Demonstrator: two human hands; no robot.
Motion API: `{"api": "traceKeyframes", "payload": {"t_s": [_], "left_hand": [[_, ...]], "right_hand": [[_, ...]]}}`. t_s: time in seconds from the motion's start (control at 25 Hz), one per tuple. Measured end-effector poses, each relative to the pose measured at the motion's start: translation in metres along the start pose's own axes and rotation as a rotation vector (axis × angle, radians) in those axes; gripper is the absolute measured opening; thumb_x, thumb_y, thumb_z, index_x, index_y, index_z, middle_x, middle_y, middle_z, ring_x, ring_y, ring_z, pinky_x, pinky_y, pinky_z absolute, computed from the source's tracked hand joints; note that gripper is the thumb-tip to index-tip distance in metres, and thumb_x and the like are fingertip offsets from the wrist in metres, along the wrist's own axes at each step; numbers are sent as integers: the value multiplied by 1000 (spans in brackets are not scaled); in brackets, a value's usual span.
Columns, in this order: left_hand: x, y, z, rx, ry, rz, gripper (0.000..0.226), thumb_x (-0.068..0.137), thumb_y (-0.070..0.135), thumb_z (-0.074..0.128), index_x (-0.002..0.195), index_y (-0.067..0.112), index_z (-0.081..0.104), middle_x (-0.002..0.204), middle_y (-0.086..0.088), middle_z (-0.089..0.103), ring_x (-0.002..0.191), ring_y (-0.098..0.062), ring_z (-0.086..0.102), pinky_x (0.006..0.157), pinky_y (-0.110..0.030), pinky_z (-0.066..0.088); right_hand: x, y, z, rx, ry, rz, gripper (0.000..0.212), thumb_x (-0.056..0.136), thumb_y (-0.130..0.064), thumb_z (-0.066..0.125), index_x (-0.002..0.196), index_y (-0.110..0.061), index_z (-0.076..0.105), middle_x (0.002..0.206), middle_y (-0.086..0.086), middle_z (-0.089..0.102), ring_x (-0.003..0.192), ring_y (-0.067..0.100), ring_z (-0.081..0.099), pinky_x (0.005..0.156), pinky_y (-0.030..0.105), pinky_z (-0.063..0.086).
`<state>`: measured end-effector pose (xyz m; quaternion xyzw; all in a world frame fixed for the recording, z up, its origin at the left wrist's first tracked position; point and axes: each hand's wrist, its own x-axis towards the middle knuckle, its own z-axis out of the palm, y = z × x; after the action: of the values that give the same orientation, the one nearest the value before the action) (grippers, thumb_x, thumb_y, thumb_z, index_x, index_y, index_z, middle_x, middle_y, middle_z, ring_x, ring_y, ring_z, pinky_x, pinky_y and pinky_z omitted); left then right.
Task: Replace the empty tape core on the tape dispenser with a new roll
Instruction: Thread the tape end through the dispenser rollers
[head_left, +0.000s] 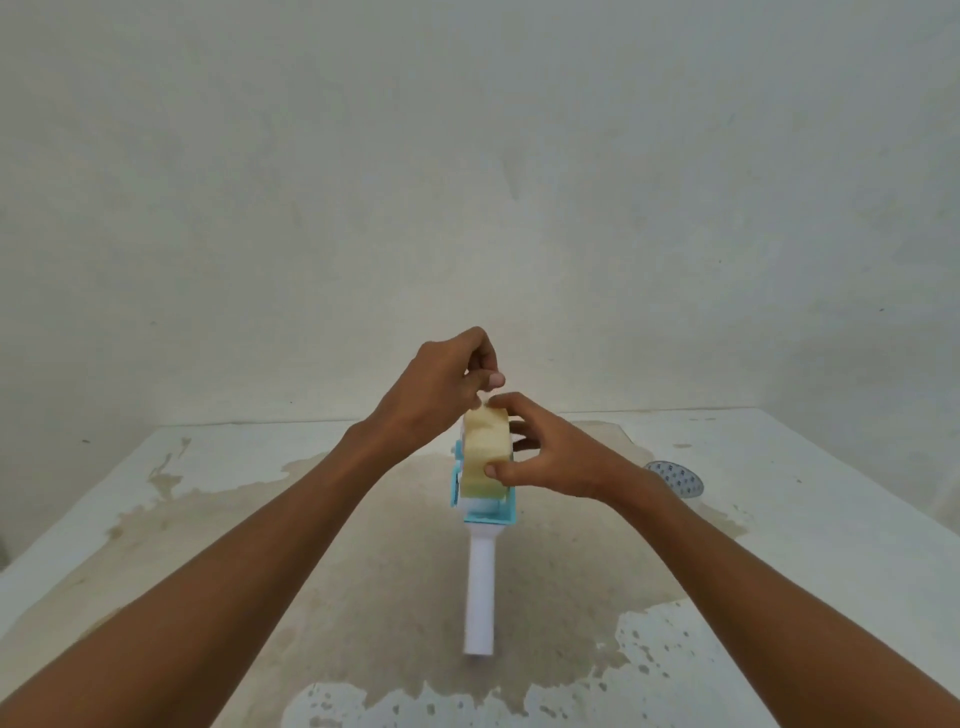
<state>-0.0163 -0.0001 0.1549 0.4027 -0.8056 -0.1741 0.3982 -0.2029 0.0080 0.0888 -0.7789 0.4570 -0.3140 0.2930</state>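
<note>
Behind all, a pale, blotchy wall (467, 156). Below it, a whitish table (831, 571), marked across its middle by a broad brownish stain (363, 519) with ragged, flaking edges. Over the stain, near the table's centre, a tape dispenser (480, 587): blue frame at the far end, long white handle pointing back toward the camera. Reaching in from the lower corners, two bare forearms, meeting at the frame.

Left hand (441, 384) above the frame, fingers curled, thumb and forefinger tips pinched together right at the upper rim of the tape roll (485, 441). Seemingly pinched on the loose end of the tape, though too blurred to confirm. Right hand (556, 462) clamped on the same roll from the right: thumb pressed to the near edge, fingers hooked over the top and far side. Hands nearly touching, both closed at the roll.

Roll pale yellow, seated upright in the blue frame, edge-on to the camera. Well off to the right, on the table, a small round blue-patterned thing (675, 478), partly hidden by the right wrist.
</note>
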Motion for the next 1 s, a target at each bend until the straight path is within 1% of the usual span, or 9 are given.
{"api": "traceKeyframes", "payload": {"t_s": [0.12,0.24,0.44,0.52,0.6,0.68,0.76,0.84,1.0], "left_hand": [[-2,-11,2,72,-12,-41,9,90,21,67,85,19,60,79,9,68,63,-12,67,54,-11,44],[-6,-21,6,78,-18,-45,10,90,23,66,82,24,60,80,10,69,67,-8,65,64,-24,48],[-7,-27,3,113,68,-26,8,84,32,72,89,26,69,93,9,69,80,-9,63,73,-26,49],[-12,-32,1,56,97,-80,32,86,39,71,116,28,64,103,4,64,83,-11,63,74,-23,51],[-26,-44,2,-131,11,-219,69,84,48,70,143,31,40,105,2,62,87,-15,68,73,-30,60],[-44,-55,9,-237,-167,-332,87,76,47,77,149,30,31,108,0,57,91,-16,68,74,-31,62],[-58,-60,16,-271,-254,-360,88,73,42,82,146,32,34,109,1,57,91,-12,65,73,-24,59],[-65,-62,20,-300,-213,-317,82,75,40,81,145,37,38,111,4,60,91,-9,64,74,-19,54],[-69,-64,20,-435,-219,-290,62,85,36,73,141,34,47,121,4,63,101,-17,68,85,-29,58]], "right_hand": [[1,0,12,-4,-6,1,65,75,-46,80,133,-38,50,127,-18,59,119,6,56,105,35,46],[4,-8,22,220,31,64,37,88,-33,71,124,-30,64,116,-16,69,113,6,62,102,31,46],[19,-11,27,244,225,126,14,89,-35,70,97,-25,75,101,-1,74,102,19,68,101,48,51],[21,-13,27,260,236,121,10,88,-31,72,91,-23,75,99,1,73,98,17,67,99,47,52],[20,-13,27,336,221,118,10,87,-29,73,89,-20,75,100,6,73,94,20,67,92,44,53],[18,-13,28,396,201,115,9,87,-25,73,89,-16,74,97,11,71,88,21,64,83,42,51],[18,-11,28,398,199,101,8,88,-21,72,91,-14,74,100,16,69,88,21,63,82,44,54],[19,-10,27,385,198,101,6,90,-21,70,91,-16,74,104,16,69,93,23,64,87,49,55],[17,-6,18,418,150,127,5,90,-23,70,90,-19,74,104,14,68,100,28,63,96,55,50]]}}
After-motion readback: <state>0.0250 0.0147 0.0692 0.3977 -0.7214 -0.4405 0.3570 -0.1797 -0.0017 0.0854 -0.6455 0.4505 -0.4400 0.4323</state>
